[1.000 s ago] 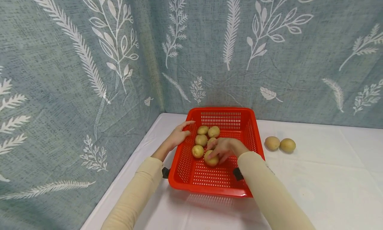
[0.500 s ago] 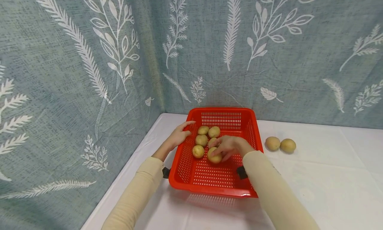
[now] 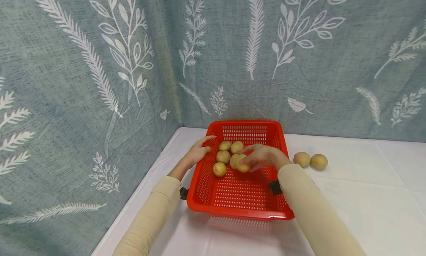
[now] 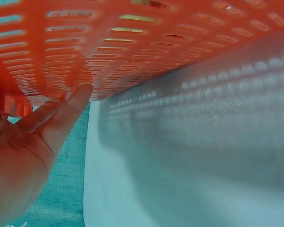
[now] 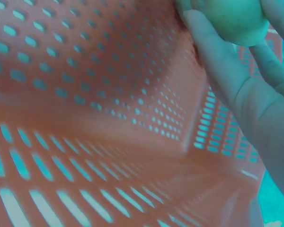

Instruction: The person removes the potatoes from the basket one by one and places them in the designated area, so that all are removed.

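A red plastic basket (image 3: 244, 214) with slotted walls stands on the table with several potatoes inside. My left hand (image 3: 198, 151) holds its left side, fingers over the rim; in the left wrist view the thumb (image 4: 68, 113) lies along the outer wall. Inside the basket, my right hand (image 3: 263, 155) grips a potato (image 3: 242, 165) between thumb and fingers. The right wrist view shows that same potato (image 5: 234, 21) in the fingers, above the slotted floor. Close beside it lies another potato (image 3: 233, 161), partly hidden. More sit along the left, such as a potato (image 3: 219, 169).
Two potatoes, a left one (image 3: 301, 159) and a right one (image 3: 318, 161), lie side by side on the white tablecloth (image 3: 366, 182) right of the basket. A blue-green leaf-patterned curtain (image 3: 226, 63) hangs behind and to the left.
My right hand has moved back and slightly right within the basket, carrying the potato from the front of the group to beside the middle one. The left hand stays at the rim.
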Motion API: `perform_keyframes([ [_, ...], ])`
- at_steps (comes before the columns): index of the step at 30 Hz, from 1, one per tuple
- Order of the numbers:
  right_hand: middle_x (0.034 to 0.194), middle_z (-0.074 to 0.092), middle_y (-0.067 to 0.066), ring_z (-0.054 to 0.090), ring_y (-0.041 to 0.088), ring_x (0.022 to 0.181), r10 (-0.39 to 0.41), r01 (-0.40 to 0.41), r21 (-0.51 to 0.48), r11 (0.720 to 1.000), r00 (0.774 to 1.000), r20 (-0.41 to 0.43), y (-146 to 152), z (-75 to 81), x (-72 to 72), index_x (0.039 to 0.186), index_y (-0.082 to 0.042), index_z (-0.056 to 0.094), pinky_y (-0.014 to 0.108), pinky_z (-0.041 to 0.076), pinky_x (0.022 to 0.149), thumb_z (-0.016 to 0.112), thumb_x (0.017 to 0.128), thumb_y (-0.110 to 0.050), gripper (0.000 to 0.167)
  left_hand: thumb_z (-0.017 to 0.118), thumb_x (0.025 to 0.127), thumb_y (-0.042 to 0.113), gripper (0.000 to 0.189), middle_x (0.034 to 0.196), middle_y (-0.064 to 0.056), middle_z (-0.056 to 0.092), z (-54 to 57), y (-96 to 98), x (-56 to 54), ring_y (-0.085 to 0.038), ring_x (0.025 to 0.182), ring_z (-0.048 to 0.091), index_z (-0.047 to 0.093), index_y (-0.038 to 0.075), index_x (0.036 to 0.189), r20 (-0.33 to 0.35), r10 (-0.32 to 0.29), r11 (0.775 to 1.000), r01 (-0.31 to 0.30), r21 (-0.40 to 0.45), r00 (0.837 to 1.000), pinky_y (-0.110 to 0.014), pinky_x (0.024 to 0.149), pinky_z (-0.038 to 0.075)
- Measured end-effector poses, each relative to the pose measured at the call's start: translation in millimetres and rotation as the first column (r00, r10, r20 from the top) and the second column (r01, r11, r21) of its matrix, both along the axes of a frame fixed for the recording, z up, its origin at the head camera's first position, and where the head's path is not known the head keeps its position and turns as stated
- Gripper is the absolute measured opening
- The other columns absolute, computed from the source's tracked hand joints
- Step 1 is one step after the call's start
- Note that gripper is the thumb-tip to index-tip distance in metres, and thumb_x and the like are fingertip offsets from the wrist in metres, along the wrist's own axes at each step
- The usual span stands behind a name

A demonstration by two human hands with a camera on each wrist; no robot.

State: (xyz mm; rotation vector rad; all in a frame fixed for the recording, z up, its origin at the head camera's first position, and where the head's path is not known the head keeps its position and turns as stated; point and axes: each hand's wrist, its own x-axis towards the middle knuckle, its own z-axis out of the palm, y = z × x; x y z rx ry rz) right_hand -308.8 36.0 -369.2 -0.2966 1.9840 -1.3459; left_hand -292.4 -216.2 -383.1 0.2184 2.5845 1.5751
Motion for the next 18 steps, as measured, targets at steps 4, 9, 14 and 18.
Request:
perform_keyframes([
  [4, 0.116, 0.054, 0.015, 0.056, 0.024, 0.098, -0.028, 0.028, -0.068, 0.997, 1.000, 0.008, 10, 7.6, -5.2, 0.138, 0.002, 0.043, 0.043, 0.048, 0.088, 0.062, 0.091, -0.007, 0.052, 0.039, 0.090, -0.003, 0.055, 0.144, -0.024, 0.036, 17.3, 5.4, 13.2, -0.035, 0.122, 0.044, 0.037, 0.000, 0.144, 0.014, -0.023, 1.000, 0.023, 0.012, 1.000, -0.043, 0.095, 0.040],
  [9, 0.121, 0.049, 0.016, 0.053, 0.024, 0.100, -0.083, 0.082, -0.125, 0.989, 0.997, -0.007, 21, 17.1, -8.3, 0.139, 0.001, 0.041, 0.045, 0.045, 0.092, 0.060, 0.093, -0.008, 0.051, 0.039, 0.090, -0.004, 0.054, 0.145, -0.026, 0.034, 26.4, 8.7, 20.8, -0.038, 0.123, 0.042, 0.036, -0.003, 0.144, 0.024, -0.031, 0.999, 0.030, 0.017, 0.999, -0.045, 0.096, 0.038],
  [14, 0.122, 0.048, 0.017, 0.054, 0.023, 0.096, -0.123, 0.118, -0.192, 0.974, 0.992, -0.011, 29, 26.1, -12.6, 0.142, 0.002, 0.035, 0.045, 0.043, 0.094, 0.059, 0.093, -0.007, 0.055, 0.039, 0.090, -0.004, 0.055, 0.147, -0.025, 0.032, 26.8, 8.9, 21.1, -0.037, 0.125, 0.040, 0.035, -0.003, 0.144, 0.023, -0.033, 0.999, 0.033, 0.003, 0.999, -0.045, 0.098, 0.037],
  [18, 0.124, 0.047, 0.019, 0.056, 0.022, 0.093, -0.127, 0.117, -0.225, 0.967, 0.991, -0.031, 33, 36.6, -14.0, 0.144, 0.002, 0.033, 0.047, 0.041, 0.096, 0.057, 0.094, -0.006, 0.056, 0.039, 0.090, -0.005, 0.055, 0.147, -0.025, 0.032, 26.9, 9.5, 21.0, -0.037, 0.125, 0.039, 0.035, -0.003, 0.144, 0.016, -0.034, 0.999, 0.034, 0.000, 0.999, -0.045, 0.098, 0.036],
])
